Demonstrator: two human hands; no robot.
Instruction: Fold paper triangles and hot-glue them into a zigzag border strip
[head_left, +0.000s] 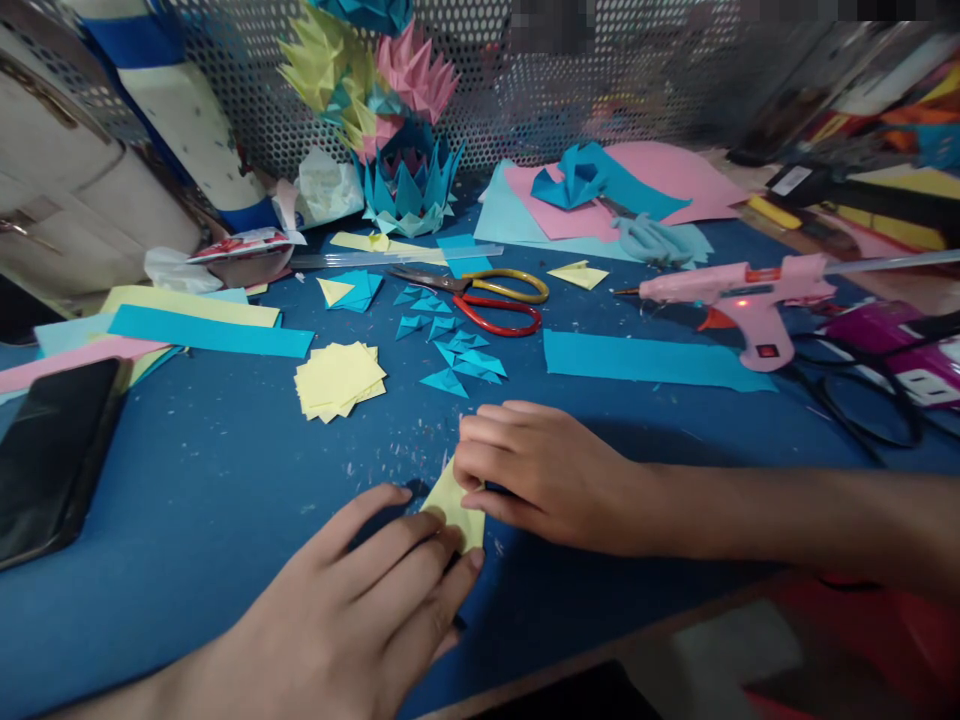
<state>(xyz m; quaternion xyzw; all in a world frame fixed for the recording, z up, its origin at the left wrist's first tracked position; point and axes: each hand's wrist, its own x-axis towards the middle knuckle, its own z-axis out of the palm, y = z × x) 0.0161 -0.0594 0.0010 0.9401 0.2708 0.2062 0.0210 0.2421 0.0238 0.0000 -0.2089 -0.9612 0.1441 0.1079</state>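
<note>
A small piece of yellow paper (459, 508), partly folded, lies on the blue table between my hands. My left hand (375, 590) presses its lower left part with the fingertips. Curled over the paper's upper right edge, my right hand (536, 475) grips it between thumb and fingers, which hide that corner. Just beyond are a stack of yellow paper squares (339, 380) and several small folded blue triangles (450, 350). Scissors with red and yellow handles (480, 290) lie behind the triangles.
A pink glue gun (750, 295) with its light on lies at the right, near a blue paper strip (645, 358). A phone (56, 455) rests at the left by stacked paper strips (210, 328). Folded paper flowers (412, 185) stand at the back against a perforated metal panel (495, 110).
</note>
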